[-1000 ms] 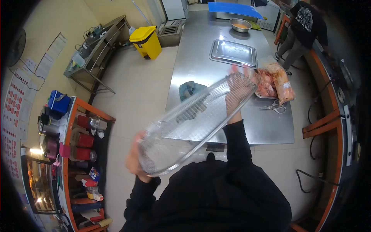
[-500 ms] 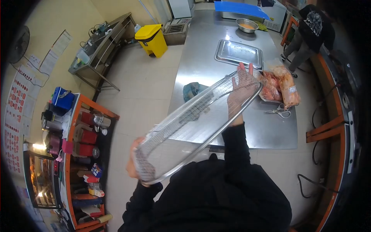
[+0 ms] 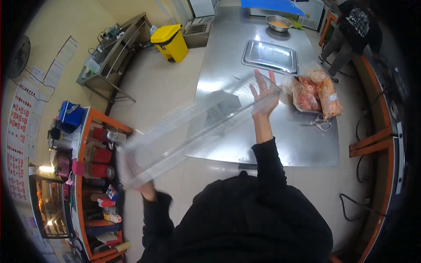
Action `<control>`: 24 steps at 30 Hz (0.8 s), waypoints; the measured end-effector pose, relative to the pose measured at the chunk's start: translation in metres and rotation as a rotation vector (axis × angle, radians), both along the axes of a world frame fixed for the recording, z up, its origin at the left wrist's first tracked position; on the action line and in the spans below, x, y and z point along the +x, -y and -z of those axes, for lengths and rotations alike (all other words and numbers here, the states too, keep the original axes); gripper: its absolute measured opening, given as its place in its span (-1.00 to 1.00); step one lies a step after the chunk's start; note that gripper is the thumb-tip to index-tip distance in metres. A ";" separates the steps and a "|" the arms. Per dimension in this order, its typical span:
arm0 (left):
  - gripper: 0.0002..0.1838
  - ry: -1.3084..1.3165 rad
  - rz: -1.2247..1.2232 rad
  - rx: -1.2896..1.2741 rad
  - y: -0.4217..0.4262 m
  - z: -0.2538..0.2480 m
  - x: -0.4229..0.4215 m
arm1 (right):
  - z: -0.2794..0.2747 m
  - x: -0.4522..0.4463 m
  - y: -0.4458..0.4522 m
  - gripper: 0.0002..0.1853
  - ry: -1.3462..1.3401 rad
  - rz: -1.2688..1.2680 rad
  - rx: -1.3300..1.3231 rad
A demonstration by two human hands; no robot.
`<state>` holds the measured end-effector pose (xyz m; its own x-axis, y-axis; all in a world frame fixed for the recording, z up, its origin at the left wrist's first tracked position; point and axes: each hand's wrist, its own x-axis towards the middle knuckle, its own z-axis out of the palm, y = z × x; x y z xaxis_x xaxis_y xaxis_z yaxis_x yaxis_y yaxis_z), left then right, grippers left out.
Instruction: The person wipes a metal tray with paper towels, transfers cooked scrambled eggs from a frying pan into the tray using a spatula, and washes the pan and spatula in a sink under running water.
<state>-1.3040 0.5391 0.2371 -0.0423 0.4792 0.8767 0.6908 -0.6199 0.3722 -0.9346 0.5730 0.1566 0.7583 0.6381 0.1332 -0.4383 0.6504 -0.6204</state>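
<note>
A long, see-through wire mesh basket (image 3: 188, 122) is held slantwise between my two hands, blurred by motion. My left hand (image 3: 139, 175) is at its lower left end, partly behind the mesh and smeared. My right hand (image 3: 265, 94) supports the upper right end, with fingers spread against the mesh. Behind the basket, a dark bluish item (image 3: 222, 105) lies on the steel table (image 3: 298, 149). Bagged reddish meat (image 3: 308, 94) in a tray and a second bag (image 3: 329, 98) are right of my right hand, with scissors (image 3: 319, 123) just below them.
Farther along the table are a metal tray (image 3: 271, 56), a bowl of orange contents (image 3: 279, 24) and a blue board (image 3: 274, 6). A yellow bin (image 3: 171, 43) stands left of it. Orange-framed shelves (image 3: 83, 175) are at left. Another person (image 3: 351, 35) stands at upper right.
The basket has turned and moved left and slightly up, its mesh now more face-on. My left hand has swung left with its end; my right hand has shifted slightly left.
</note>
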 end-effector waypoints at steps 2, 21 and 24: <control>-0.78 0.142 -0.149 0.050 -0.021 -0.004 -0.007 | -0.005 -0.009 0.002 -0.27 -0.023 0.068 -0.041; -0.64 -0.170 -0.448 -0.009 0.041 0.005 -0.098 | 0.156 -0.095 -0.091 -0.43 1.587 0.293 -1.064; -0.64 0.001 -0.475 -0.123 0.030 0.003 -0.104 | 0.163 -0.033 -0.073 -0.41 1.604 0.311 -1.107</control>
